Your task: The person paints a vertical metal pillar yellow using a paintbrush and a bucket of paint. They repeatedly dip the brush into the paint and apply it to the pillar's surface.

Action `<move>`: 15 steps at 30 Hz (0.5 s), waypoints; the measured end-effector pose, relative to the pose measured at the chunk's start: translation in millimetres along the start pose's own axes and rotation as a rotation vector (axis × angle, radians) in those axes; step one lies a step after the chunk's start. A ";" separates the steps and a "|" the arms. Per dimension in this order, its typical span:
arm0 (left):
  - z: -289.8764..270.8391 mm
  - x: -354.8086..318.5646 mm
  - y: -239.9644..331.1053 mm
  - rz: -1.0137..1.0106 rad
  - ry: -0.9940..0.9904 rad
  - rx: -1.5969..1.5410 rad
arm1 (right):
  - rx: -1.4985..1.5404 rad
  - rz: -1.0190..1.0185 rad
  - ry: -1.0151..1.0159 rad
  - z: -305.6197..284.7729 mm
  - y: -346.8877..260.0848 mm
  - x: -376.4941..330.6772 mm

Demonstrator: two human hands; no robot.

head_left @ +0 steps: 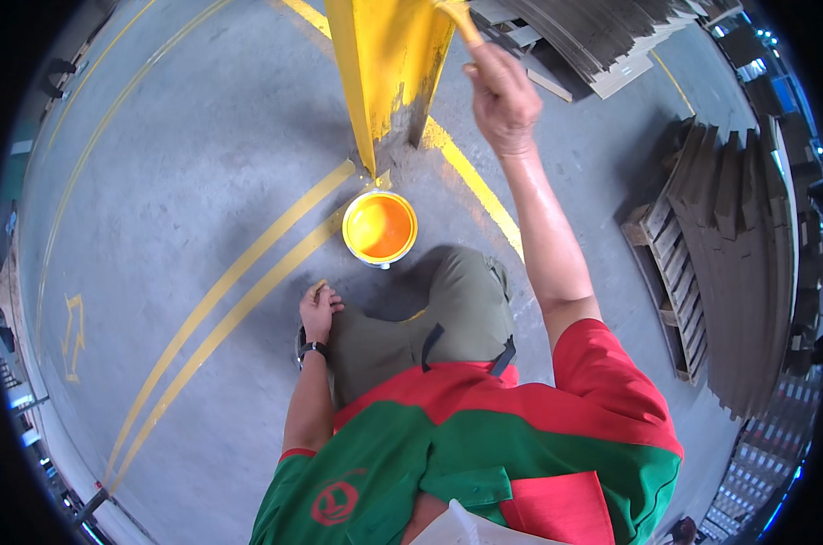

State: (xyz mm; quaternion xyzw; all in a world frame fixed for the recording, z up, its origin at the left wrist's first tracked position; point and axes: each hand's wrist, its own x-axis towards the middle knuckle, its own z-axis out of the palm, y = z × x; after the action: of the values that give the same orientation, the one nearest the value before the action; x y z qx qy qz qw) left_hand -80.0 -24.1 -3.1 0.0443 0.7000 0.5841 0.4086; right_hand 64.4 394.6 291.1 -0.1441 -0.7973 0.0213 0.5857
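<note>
1. Nearest the camera is the person's red and green shirt (484,454), with olive trousers (429,318) bent in a crouch just past it.
2. The left hand (319,311), with a black wristwatch (312,348) on the wrist, sits on the left knee, fingers curled loosely together, holding nothing.
3. A bit farther out, an open paint can (379,228) full of yellow-orange paint stands on the grey concrete floor (184,154), right on the yellow floor lines (248,291).
4. Beyond the can rises a yellow post (384,64), its low edge bare grey.
5. Farthest, up right, the right hand (502,95) is clamped around a paintbrush (461,20) handle, bristles touching the post.
6. Off right sit a wooden pallet (670,282) and stacked dark sheets (747,272).
</note>
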 end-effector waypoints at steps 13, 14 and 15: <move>2.0 -0.7 5.4 0.012 0.014 0.072 | -0.026 0.102 -0.613 24.4 23.2 -153.6; 2.3 -0.6 4.6 -0.006 0.025 0.073 | -0.047 0.108 -0.687 24.1 24.1 -153.8; 2.3 -0.7 3.6 0.004 0.016 0.080 | -0.061 0.116 -0.718 24.0 24.4 -151.6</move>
State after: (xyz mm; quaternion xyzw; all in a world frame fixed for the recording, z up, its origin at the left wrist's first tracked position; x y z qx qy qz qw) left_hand -79.6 -21.6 0.4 0.0574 0.7258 0.5568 0.3999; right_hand 88.2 382.6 138.0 -0.1898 -0.9430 0.0797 0.2615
